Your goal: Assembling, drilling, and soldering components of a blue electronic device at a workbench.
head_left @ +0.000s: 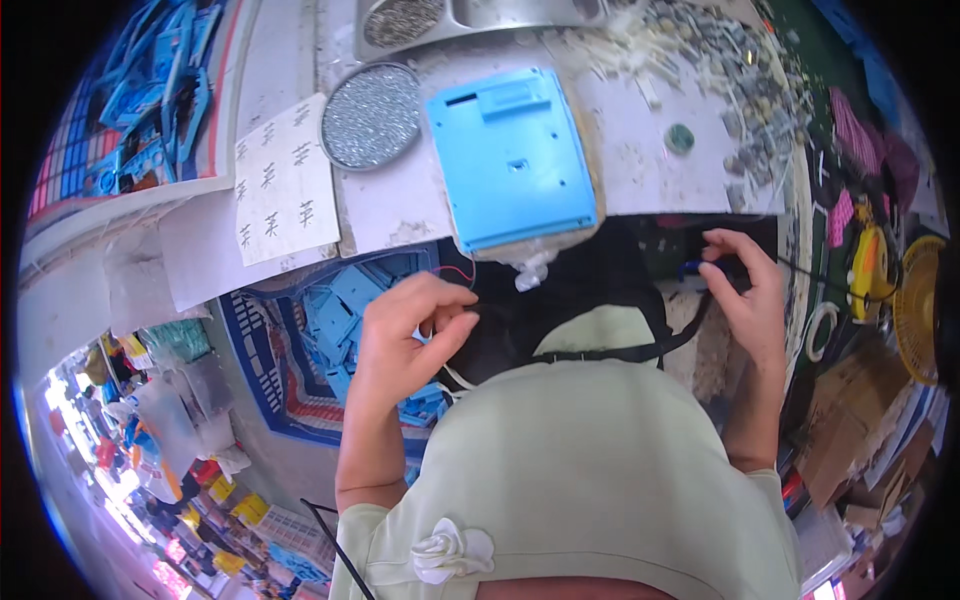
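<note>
My left hand (415, 325) is raised before my body, its fingers curled and thumb close to the forefinger. Whatever it may hold is hidden; a thin red wire (456, 270) arcs just beyond it, and a white cord (458, 380) hangs below. At the right, my right hand (745, 290) has thumb and forefinger apart, beside a small dark blue item (690, 267). A black strap (680, 338) runs from my waist toward that hand. Between and beyond both hands, a flat light-blue plastic housing (512, 165) lies on a pad at the table's front edge.
A round dish of small metal parts (371, 115) stands beside a handwritten sheet (288, 185). Farther back is a metal tray (470, 18). Loose small parts (740, 90) cover the table's right. Crates of blue plastic parts (335, 310) stand below and far left. A yellow fan (918, 310) is at right.
</note>
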